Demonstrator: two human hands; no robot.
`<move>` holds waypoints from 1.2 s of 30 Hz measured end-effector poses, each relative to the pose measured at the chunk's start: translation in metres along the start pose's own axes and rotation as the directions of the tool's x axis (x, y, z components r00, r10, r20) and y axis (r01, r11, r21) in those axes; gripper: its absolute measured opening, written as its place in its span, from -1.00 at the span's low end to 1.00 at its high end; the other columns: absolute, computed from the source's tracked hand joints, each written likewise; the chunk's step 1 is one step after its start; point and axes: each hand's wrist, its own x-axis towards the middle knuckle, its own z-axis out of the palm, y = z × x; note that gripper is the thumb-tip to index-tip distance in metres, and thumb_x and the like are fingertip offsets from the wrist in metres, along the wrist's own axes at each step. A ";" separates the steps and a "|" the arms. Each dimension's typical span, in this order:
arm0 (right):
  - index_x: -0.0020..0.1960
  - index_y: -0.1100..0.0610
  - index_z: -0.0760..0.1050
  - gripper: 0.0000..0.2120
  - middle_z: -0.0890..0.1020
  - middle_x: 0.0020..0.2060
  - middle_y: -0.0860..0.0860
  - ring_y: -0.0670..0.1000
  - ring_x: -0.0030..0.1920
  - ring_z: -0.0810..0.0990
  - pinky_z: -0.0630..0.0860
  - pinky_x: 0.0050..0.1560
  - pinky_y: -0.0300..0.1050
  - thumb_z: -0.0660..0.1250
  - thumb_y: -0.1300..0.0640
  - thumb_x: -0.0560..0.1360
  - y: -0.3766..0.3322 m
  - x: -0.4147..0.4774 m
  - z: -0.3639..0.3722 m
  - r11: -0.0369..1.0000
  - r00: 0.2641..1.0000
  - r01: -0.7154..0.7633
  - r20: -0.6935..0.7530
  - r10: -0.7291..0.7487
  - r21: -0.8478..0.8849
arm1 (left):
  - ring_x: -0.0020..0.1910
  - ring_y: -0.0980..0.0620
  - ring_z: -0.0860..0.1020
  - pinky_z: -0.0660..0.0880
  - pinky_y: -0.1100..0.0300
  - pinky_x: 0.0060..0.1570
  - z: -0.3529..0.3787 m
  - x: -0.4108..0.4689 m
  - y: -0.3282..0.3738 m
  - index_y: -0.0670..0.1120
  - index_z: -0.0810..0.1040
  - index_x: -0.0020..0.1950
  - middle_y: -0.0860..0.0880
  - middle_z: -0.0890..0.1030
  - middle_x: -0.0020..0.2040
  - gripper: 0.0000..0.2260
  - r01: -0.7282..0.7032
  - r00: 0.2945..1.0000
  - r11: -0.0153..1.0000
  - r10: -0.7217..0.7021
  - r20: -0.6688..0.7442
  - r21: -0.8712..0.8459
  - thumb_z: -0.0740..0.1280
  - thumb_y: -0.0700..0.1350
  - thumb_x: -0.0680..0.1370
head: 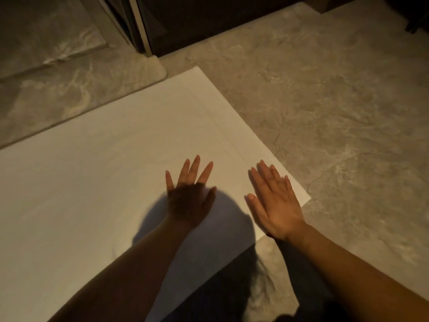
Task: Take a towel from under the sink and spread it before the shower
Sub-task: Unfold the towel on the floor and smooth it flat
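White towel [116, 170] lies flat on the stone floor [325, 101]; left hand [189, 201] with fingers splayed, right hand [274, 205] with fingers straight together, both seemingly pressing it.

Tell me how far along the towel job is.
Done: the towel lies unfolded and flat on the floor, its long edge along what looks like the shower base. In hand: the left hand and right hand press flat on its near right end, fingers straight, apparently smoothing it. Left: little beyond lifting the hands away.
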 end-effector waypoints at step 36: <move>0.49 -0.09 -0.29 -0.38 -0.30 0.46 -0.12 -0.04 0.46 -0.37 -0.46 0.39 0.08 -0.09 -0.22 0.54 -0.265 -0.029 0.083 0.887 0.870 0.457 0.172 -0.461 0.069 | 0.51 -0.06 0.01 -0.02 -0.23 0.42 -0.021 -0.239 -0.155 0.05 0.02 0.52 -0.07 0.11 0.54 -0.45 0.341 0.936 0.940 -0.342 -0.081 -0.026 0.03 0.15 0.56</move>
